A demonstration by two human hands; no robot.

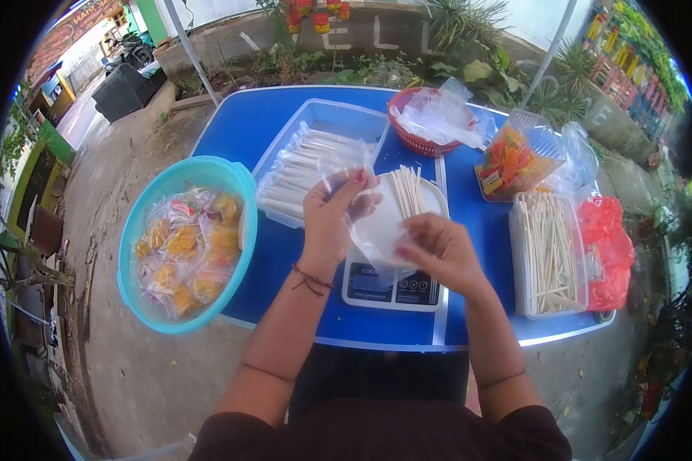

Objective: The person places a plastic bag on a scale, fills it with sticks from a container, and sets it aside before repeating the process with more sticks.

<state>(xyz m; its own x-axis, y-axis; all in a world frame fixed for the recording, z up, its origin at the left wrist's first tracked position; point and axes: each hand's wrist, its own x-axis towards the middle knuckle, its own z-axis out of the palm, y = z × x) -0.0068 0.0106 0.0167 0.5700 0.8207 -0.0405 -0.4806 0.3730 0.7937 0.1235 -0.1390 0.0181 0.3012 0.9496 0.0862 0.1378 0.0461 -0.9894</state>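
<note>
A clear plastic bag (377, 234) stretches between my two hands, above the scale. My left hand (338, 211) pinches its upper end between thumb and fingers. My right hand (444, 250) is at its lower right edge, fingers curled and thumb against the film; the grip is slightly blurred. Beneath them lies a white digital kitchen scale (377, 298), its display partly covered by the film. A small bunch of thin wooden sticks (409, 190) rests on the scale's plate, just beyond my right hand.
On the blue table (238, 127) stand a clear tray (338, 115) of bagged sticks, a red basket (419, 142) of plastic bags, a container (515, 157) with orange packets, and a box (550, 253) of loose sticks beside a red bag (606, 250). At left, a turquoise basin (127, 253) holds bagged food.
</note>
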